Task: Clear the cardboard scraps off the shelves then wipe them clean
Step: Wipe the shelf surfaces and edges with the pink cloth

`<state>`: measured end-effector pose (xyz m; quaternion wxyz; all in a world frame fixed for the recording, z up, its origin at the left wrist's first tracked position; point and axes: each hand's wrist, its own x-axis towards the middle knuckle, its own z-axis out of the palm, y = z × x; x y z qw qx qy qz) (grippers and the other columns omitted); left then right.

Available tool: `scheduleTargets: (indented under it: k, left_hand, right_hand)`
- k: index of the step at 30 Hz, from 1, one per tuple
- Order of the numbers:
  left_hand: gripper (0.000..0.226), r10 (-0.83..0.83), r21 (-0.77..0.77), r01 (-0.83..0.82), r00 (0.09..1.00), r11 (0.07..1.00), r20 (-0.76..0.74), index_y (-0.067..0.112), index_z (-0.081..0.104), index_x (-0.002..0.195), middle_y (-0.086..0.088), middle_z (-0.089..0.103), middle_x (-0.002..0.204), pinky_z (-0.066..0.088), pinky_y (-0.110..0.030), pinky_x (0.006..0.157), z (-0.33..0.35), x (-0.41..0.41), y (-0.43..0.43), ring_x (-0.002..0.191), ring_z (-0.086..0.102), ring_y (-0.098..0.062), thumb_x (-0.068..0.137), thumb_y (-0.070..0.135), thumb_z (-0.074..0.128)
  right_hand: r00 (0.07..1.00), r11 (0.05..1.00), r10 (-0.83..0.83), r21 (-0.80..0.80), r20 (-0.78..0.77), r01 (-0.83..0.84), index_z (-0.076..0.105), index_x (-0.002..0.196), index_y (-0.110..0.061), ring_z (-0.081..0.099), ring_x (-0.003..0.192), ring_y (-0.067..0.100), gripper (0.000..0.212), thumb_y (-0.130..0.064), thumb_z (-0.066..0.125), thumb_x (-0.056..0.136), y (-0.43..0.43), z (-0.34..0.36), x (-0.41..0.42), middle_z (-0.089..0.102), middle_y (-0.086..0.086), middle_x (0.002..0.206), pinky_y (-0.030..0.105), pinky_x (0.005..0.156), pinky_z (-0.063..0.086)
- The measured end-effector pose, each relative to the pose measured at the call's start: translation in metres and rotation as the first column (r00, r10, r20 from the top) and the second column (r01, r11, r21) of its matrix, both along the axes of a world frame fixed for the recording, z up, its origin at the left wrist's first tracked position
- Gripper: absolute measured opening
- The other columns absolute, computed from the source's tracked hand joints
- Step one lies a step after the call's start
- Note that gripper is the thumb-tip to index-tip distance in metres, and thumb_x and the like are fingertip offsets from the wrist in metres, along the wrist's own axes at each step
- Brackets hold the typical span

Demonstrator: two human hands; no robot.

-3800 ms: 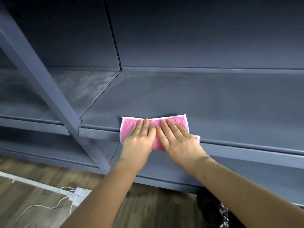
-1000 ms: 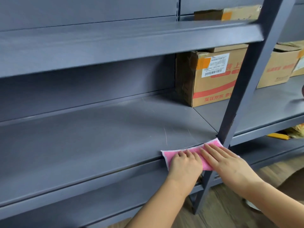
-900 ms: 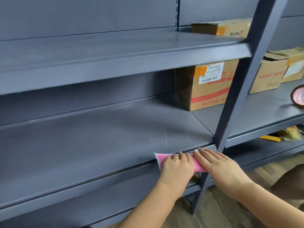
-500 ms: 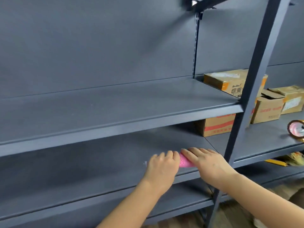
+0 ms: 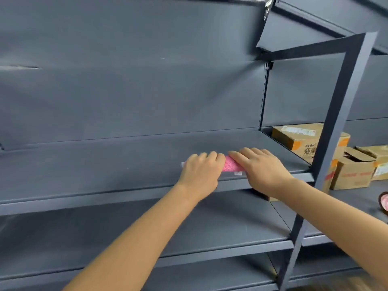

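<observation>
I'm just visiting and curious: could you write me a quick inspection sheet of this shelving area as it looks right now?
Surface: dark grey metal shelf, bare where it shows; no cardboard scraps seen on it.
Job's things: pink cloth, bunched between both hands near the shelf's front edge.
Clutter: cardboard boxes on the bay to the right; a tape roll at the right edge.
Grips: left hand and right hand both press on the cloth.
Cables: nothing seen.
Surroundings: grey back panel, slanted upright post, more shelves below.
</observation>
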<state>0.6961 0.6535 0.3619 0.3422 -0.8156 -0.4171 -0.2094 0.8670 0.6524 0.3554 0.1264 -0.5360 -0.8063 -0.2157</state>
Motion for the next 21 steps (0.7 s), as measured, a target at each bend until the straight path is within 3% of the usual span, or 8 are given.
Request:
scheduleTargets:
  k: [4,6,8,10,13,17,19,21]
  left_hand:
    - [0.042,0.018,-0.048,-0.015,0.998,0.999,0.055,0.019,0.063,0.07,0.005,0.06,0.056,0.038,-0.019,0.046,0.002,0.015,0.047,0.045,0.056,-0.015,0.032,0.006,0.078]
    - [0.047,0.06,-0.081,-0.05,0.99,0.995,0.128,0.019,0.066,0.087,0.001,0.07,0.083,0.05,-0.024,0.062,0.002,0.02,0.067,0.068,0.065,-0.017,0.043,0.015,0.083]
    - [0.052,0.131,-0.235,-0.089,0.977,0.968,0.168,0.016,0.052,0.121,-0.01,0.052,0.132,0.042,-0.033,0.093,0.002,0.023,0.082,0.112,0.055,-0.024,0.073,0.024,0.07]
    - [0.06,0.207,-0.48,-0.121,0.97,0.869,0.129,0.017,0.029,0.138,-0.011,0.021,0.152,0.025,-0.04,0.108,-0.002,0.023,0.091,0.134,0.03,-0.027,0.086,0.033,0.055]
    - [0.057,0.229,-0.667,-0.078,0.963,0.741,0.142,0.017,0.031,0.137,-0.01,0.028,0.148,0.028,-0.042,0.106,-0.014,0.024,0.097,0.132,0.032,-0.028,0.087,0.041,0.049]
    - [0.044,0.236,-0.785,-0.065,0.966,0.616,0.105,0.013,0.042,0.127,-0.008,0.049,0.133,0.039,-0.041,0.096,-0.035,0.029,0.102,0.12,0.045,-0.027,0.095,0.04,0.033]
    - [0.046,0.248,-0.8,-0.111,0.968,0.59,0.048,0.011,0.041,0.128,-0.01,0.043,0.139,0.036,-0.042,0.102,-0.047,0.031,0.107,0.126,0.04,-0.028,0.095,0.042,0.029]
    - [0.053,0.252,-0.799,-0.172,0.967,0.575,-0.027,0.013,0.026,0.14,-0.011,0.023,0.151,0.022,-0.042,0.113,-0.059,0.034,0.111,0.139,0.02,-0.026,0.096,0.043,0.023]
  right_hand:
    - [0.998,0.997,0.024,0.074,-0.06,-0.02,0.05,0.13,-0.015,0.057,0.094,0.034,0.05,-0.007,0.057,0.08,0.037,0.007,0.01,0.061,0.009,0.111,0.04,0.081,0.042]
    - [0.996,0.999,-0.028,0.033,-0.085,0.03,0.042,0.136,-0.018,0.051,0.107,0.032,0.051,-0.014,0.053,0.086,0.057,0.01,0.015,0.054,0.006,0.124,0.037,0.091,0.036]
    - [0.986,0.983,-0.146,-0.123,-0.085,0.135,0.026,0.144,-0.021,0.038,0.126,0.027,0.058,-0.027,0.048,0.09,0.076,0.01,0.019,0.037,0.002,0.141,0.035,0.103,0.026]
    - [0.969,0.936,-0.203,-0.319,-0.141,0.15,0.016,0.147,-0.026,0.027,0.137,0.026,0.067,-0.037,0.048,0.089,0.09,0.008,0.022,0.026,0.001,0.151,0.037,0.11,0.019]
    - [0.951,0.86,-0.177,-0.509,-0.253,0.025,0.021,0.146,-0.03,0.027,0.139,0.024,0.06,-0.04,0.046,0.092,0.101,-0.005,0.028,0.031,-0.002,0.151,0.038,0.112,0.019]
    - [0.954,0.826,-0.132,-0.562,-0.27,-0.046,0.032,0.143,-0.029,0.023,0.142,0.019,0.046,-0.039,0.035,0.098,0.103,-0.029,0.027,0.028,-0.001,0.154,0.033,0.113,0.02]
    - [0.969,0.812,-0.119,-0.583,-0.216,-0.03,0.03,0.144,-0.026,0.018,0.144,0.018,0.048,-0.041,0.03,0.099,0.104,-0.039,0.024,0.024,0.0,0.155,0.031,0.114,0.016]
    - [0.978,0.809,-0.117,-0.587,-0.173,-0.007,0.021,0.148,-0.026,0.009,0.146,0.016,0.051,-0.043,0.025,0.099,0.104,-0.048,0.021,0.015,-0.001,0.158,0.035,0.117,0.008]
